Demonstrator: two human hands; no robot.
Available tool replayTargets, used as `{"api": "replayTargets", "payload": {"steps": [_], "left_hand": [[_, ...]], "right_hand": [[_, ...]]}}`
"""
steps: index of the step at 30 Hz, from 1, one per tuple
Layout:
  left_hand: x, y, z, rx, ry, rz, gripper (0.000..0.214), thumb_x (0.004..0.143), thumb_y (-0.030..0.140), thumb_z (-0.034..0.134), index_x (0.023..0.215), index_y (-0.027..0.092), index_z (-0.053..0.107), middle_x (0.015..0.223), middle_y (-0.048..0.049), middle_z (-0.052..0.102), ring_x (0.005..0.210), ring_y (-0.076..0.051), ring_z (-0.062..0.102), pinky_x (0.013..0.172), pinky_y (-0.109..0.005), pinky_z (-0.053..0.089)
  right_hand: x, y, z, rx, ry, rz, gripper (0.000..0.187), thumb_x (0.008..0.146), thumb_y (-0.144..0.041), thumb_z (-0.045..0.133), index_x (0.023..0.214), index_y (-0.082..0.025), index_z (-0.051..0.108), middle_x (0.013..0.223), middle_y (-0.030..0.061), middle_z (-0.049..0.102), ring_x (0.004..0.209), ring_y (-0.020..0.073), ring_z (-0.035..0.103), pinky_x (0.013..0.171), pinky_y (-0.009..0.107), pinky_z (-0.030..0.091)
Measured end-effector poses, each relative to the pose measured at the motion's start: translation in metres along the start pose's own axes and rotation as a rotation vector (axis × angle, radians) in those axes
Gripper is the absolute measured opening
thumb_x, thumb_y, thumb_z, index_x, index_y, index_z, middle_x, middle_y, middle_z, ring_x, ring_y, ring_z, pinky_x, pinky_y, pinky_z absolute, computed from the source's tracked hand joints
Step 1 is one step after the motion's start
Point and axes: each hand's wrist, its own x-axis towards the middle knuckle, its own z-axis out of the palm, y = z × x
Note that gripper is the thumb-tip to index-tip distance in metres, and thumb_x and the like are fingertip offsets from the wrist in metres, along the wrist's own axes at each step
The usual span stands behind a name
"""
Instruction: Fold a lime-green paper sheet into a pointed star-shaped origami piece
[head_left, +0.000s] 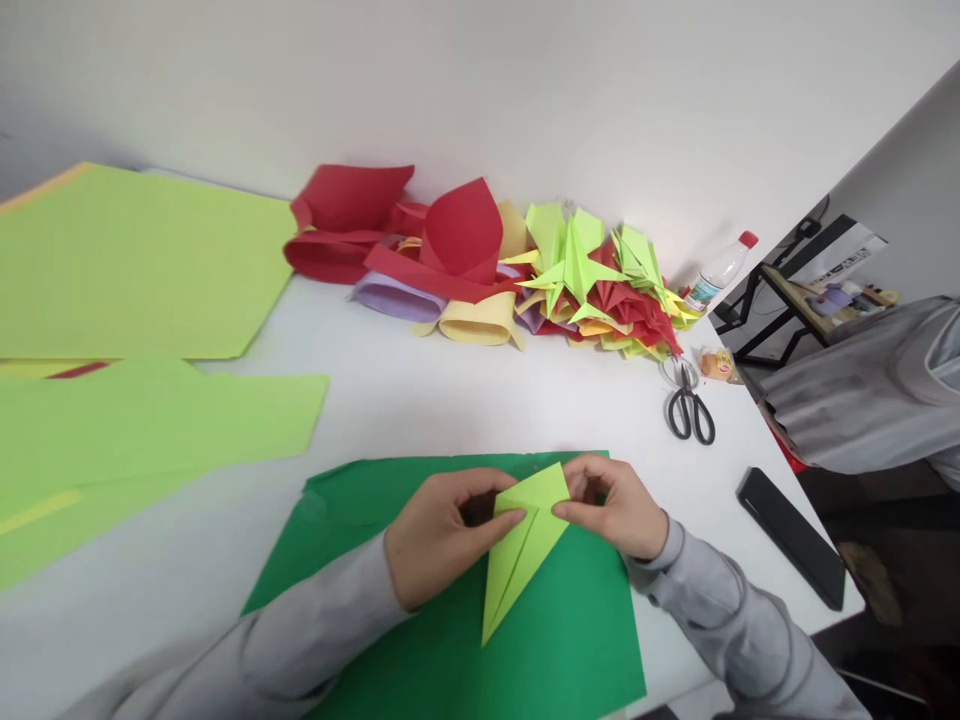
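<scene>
Observed matt, sharply creased paper in the folded lime-green kite shape (pixel 519 560); same dull finish in the dark green sheet (pixel 570 630), slightly ragged along the far edge, in the large flat lime-green sheet (pixel 135 270), and in the curled red sheets (pixel 465 230). Noted smooth white table top (pixel 405 410) with faint sheen, matt wall (pixel 450 90), soft wrinkled grey cloth in the sleeves (pixel 330 620). Recorded clear glossy plastic in the bottle (pixel 724 268), smooth plastic-looking black handles on the scissors (pixel 704 418), shiny film on the small packet (pixel 718 365), smooth satin-black casing on the rectangular slab (pixel 791 537).
</scene>
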Motion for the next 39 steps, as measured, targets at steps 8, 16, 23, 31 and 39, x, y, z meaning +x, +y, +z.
{"api": "replayTargets", "payload": {"steps": [8, 16, 23, 31, 39], "left_hand": [[0.009, -0.007, -0.007, 0.431, 0.102, 0.280, 0.022, 0.081, 0.035, 0.053, 0.075, 0.021, 0.069, 0.072, -0.0035, 0.064, 0.073, -0.020, 0.056, 0.070, -0.030, 0.043], [0.013, -0.017, -0.014, 0.646, 0.005, 0.362, 0.012, 0.078, 0.016, 0.051, 0.075, 0.019, 0.062, 0.076, -0.0024, 0.061, 0.078, -0.019, 0.054, 0.071, -0.030, 0.043], [0.009, -0.018, -0.009, 0.865, 0.014, 0.616, 0.023, 0.088, 0.010, 0.042, 0.074, 0.017, 0.059, 0.075, -0.0044, 0.056, 0.073, -0.019, 0.049, 0.066, -0.030, 0.042], [-0.002, -0.022, 0.003, 1.158, 0.177, 0.897, 0.028, 0.091, 0.008, 0.038, 0.080, 0.013, 0.063, 0.073, -0.0063, 0.059, 0.068, -0.019, 0.048, 0.060, -0.033, 0.038], [-0.021, -0.010, 0.018, 1.222, 0.243, 0.952, 0.034, 0.088, 0.006, 0.037, 0.072, 0.012, 0.066, 0.069, -0.0090, 0.062, 0.067, -0.021, 0.055, 0.063, -0.036, 0.045]], "right_hand": [[0.004, 0.007, 0.002, -0.348, 0.031, -0.139, 0.017, 0.078, -0.021, 0.063, 0.095, -0.019, 0.067, 0.065, -0.0032, 0.054, 0.053, 0.0098, 0.045, 0.054, 0.023, 0.039], [0.004, 0.006, 0.001, -0.711, -0.035, -0.249, 0.016, 0.082, -0.014, 0.060, 0.096, -0.018, 0.067, 0.070, 0.0003, 0.055, 0.064, 0.0142, 0.051, 0.062, 0.025, 0.042], [-0.002, 0.004, -0.002, -0.901, -0.090, -0.534, 0.017, 0.092, -0.015, 0.044, 0.090, -0.016, 0.061, 0.080, 0.0060, 0.061, 0.076, 0.0179, 0.053, 0.068, 0.028, 0.046], [-0.008, -0.003, 0.008, -1.256, 0.004, -0.843, 0.029, 0.095, -0.012, 0.042, 0.074, -0.015, 0.061, 0.066, 0.0033, 0.056, 0.063, 0.0164, 0.044, 0.057, 0.032, 0.031], [-0.017, -0.008, 0.018, -1.315, -0.034, -0.888, 0.033, 0.089, -0.009, 0.045, 0.059, -0.017, 0.054, 0.062, 0.0027, 0.049, 0.058, 0.0167, 0.038, 0.054, 0.035, 0.020]]}}
